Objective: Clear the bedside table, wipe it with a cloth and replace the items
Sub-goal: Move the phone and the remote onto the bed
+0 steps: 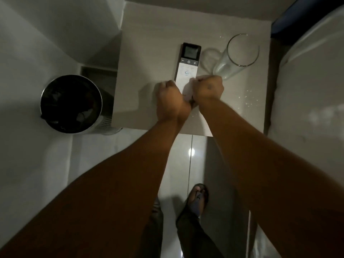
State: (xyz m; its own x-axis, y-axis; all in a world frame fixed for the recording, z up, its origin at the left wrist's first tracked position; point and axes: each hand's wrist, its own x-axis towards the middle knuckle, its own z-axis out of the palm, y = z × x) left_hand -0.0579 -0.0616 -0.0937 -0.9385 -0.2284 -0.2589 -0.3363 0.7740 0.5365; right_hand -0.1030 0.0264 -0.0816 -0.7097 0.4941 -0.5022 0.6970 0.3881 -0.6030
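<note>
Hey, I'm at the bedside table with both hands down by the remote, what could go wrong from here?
1. The tall empty glass stands right beside your right hand; a sideways nudge could tip it.
2. Both fists, left hand included, crowd the near end of the remote; a poor grip might drop it.
3. Specks near the bedside table's right edge may get missed or smeared.

Bedside table (141, 53), pale top.
Remote control (189, 62) lies flat mid-top; empty glass (237, 54) stands just right of it. Scattered specks (248, 98), possibly droplets, near right edge.
</note>
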